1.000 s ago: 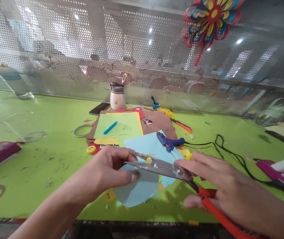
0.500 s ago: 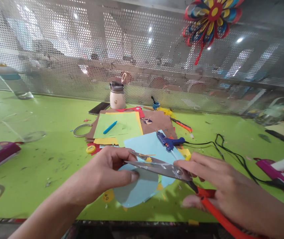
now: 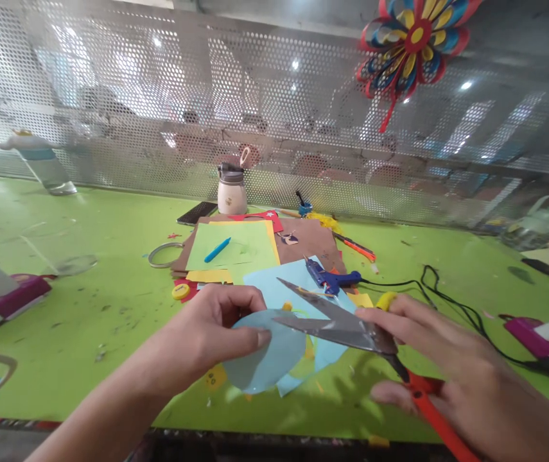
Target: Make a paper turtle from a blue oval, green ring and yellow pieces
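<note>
My left hand (image 3: 211, 333) pinches a rounded piece of light blue paper (image 3: 269, 356) between thumb and fingers, holding it just above the green table (image 3: 86, 308). My right hand (image 3: 452, 366) grips scissors (image 3: 341, 324) with orange-red handles; the steel blades stand apart and point left, over the paper's upper right edge. Under them lies a larger light blue sheet (image 3: 284, 289).
A blue glue gun (image 3: 329, 279) with a black cord (image 3: 447, 301) lies behind the scissors. Stacked coloured sheets (image 3: 235, 247) carry a blue marker (image 3: 217, 249). A white jar (image 3: 232, 190), a phone (image 3: 197, 212), a tape ring (image 3: 162, 255) and pink tools at both sides surround them.
The scissor blades have opened wider and shifted right, away from my left thumb. The paper piece sits a little more upright. The view has moved slightly.
</note>
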The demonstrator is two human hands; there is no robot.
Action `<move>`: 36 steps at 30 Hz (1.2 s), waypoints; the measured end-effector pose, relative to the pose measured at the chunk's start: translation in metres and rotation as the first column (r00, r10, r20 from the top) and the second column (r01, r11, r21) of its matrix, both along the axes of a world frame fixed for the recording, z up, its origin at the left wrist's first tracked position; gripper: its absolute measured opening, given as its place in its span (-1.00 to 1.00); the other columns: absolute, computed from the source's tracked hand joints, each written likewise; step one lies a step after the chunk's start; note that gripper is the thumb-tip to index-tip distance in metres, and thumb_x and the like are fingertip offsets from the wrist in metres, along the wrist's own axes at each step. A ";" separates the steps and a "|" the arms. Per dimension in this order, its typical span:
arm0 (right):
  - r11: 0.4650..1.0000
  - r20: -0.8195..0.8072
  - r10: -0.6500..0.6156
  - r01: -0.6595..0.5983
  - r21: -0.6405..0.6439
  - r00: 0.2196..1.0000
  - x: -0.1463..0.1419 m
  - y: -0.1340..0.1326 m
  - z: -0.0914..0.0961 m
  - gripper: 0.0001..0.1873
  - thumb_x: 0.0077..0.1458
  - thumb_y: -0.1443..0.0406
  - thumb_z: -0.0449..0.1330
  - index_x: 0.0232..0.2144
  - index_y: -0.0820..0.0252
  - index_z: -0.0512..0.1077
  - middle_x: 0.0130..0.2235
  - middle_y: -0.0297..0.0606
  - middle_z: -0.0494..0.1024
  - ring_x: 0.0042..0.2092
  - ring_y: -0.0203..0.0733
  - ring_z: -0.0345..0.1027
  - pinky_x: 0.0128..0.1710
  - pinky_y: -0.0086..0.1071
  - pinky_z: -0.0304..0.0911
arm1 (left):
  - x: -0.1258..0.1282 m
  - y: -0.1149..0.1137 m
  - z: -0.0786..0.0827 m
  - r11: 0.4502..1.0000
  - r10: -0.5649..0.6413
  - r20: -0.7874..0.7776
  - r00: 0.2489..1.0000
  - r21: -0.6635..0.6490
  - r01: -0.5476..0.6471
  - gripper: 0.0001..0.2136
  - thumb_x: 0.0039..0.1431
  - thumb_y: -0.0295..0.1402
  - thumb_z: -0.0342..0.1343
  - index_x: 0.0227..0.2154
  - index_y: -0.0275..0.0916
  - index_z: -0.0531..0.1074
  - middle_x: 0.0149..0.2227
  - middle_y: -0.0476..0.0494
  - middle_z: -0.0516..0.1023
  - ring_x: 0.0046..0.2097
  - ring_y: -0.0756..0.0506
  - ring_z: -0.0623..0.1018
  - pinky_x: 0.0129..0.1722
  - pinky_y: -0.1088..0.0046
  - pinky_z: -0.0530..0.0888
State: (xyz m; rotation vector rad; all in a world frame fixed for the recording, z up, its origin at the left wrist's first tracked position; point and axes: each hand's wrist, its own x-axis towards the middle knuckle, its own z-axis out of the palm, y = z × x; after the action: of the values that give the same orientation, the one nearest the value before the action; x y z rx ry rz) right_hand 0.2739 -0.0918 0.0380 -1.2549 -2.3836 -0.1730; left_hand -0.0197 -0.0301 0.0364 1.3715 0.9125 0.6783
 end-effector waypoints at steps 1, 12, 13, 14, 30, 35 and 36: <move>1.000 0.016 0.021 -0.021 0.008 1.000 0.000 0.000 0.001 -0.50 0.16 0.07 0.20 0.08 0.16 0.35 -0.07 -0.03 0.51 -0.07 0.04 0.50 -0.24 -0.29 0.50 | 0.001 0.000 0.000 1.000 -0.003 -0.002 1.000 0.002 0.003 -0.88 -0.03 -0.39 0.24 -0.52 -0.26 0.41 -0.53 0.03 0.42 -0.51 0.04 0.37 -0.55 0.59 0.28; 0.998 0.086 0.058 -0.061 0.022 0.995 -0.002 0.004 0.006 -0.49 0.22 -0.03 0.07 0.02 0.19 0.42 -0.17 -0.02 0.54 -0.19 0.01 0.53 -0.31 -0.27 0.49 | 0.003 -0.004 0.009 0.991 -0.073 -0.079 0.994 0.105 0.081 -0.94 0.02 -0.43 0.17 -0.50 -0.26 0.41 -0.49 0.04 0.37 -0.45 0.03 0.30 -0.49 0.52 0.18; 0.997 0.100 0.062 -0.066 0.028 0.993 -0.002 0.003 0.007 -0.48 0.23 -0.04 0.05 0.01 0.21 0.44 -0.18 -0.01 0.55 -0.20 0.01 0.53 -0.33 -0.27 0.50 | 0.003 -0.003 0.008 0.991 -0.076 -0.074 0.994 0.104 0.084 -0.94 0.02 -0.42 0.17 -0.51 -0.26 0.41 -0.49 0.05 0.36 -0.45 0.03 0.30 -0.49 0.52 0.18; 0.997 0.111 0.065 -0.069 0.031 0.992 -0.002 0.003 0.008 -0.47 0.23 -0.04 0.04 0.00 0.21 0.45 -0.19 0.00 0.56 -0.22 0.00 0.54 -0.35 -0.28 0.50 | 0.004 -0.003 0.007 0.991 -0.079 -0.069 0.994 0.103 0.086 -0.94 0.02 -0.42 0.17 -0.51 -0.26 0.41 -0.49 0.05 0.35 -0.45 0.03 0.30 -0.49 0.52 0.18; 0.996 0.127 0.055 -0.046 -0.070 0.990 -0.003 0.002 0.015 -0.39 0.17 -0.14 0.02 -0.03 0.16 0.49 -0.10 0.01 0.60 -0.15 0.05 0.58 -0.25 -0.25 0.55 | 0.005 0.000 0.009 0.984 -0.142 -0.051 0.989 0.103 0.147 -0.94 -0.01 -0.52 0.15 -0.50 -0.28 0.39 -0.49 0.07 0.33 -0.45 0.05 0.29 -0.48 0.55 0.19; 0.989 0.102 0.057 -0.042 -0.144 0.993 -0.003 0.002 0.016 -0.40 0.08 -0.14 0.15 -0.05 0.15 0.51 -0.13 -0.04 0.61 -0.16 0.05 0.58 -0.26 -0.30 0.55 | 0.005 0.000 0.007 0.984 -0.135 -0.044 0.990 0.109 0.139 -0.93 0.00 -0.50 0.14 -0.51 -0.27 0.37 -0.50 0.07 0.31 -0.46 0.05 0.27 -0.49 0.53 0.17; 0.987 0.102 0.057 -0.041 -0.157 0.993 -0.003 0.002 0.016 -0.41 0.06 -0.13 0.18 -0.05 0.14 0.51 -0.12 -0.05 0.62 -0.16 0.05 0.58 -0.27 -0.30 0.55 | 0.005 0.000 0.007 0.984 -0.137 -0.037 0.990 0.111 0.140 -0.93 0.00 -0.50 0.14 -0.52 -0.27 0.37 -0.50 0.07 0.31 -0.46 0.05 0.27 -0.49 0.53 0.16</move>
State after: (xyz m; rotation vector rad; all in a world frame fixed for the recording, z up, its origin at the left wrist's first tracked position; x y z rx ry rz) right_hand 0.2710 -0.0896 0.0540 -1.2832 -2.5593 -0.0403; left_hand -0.0147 -0.0305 0.0437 1.5346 0.8031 0.6126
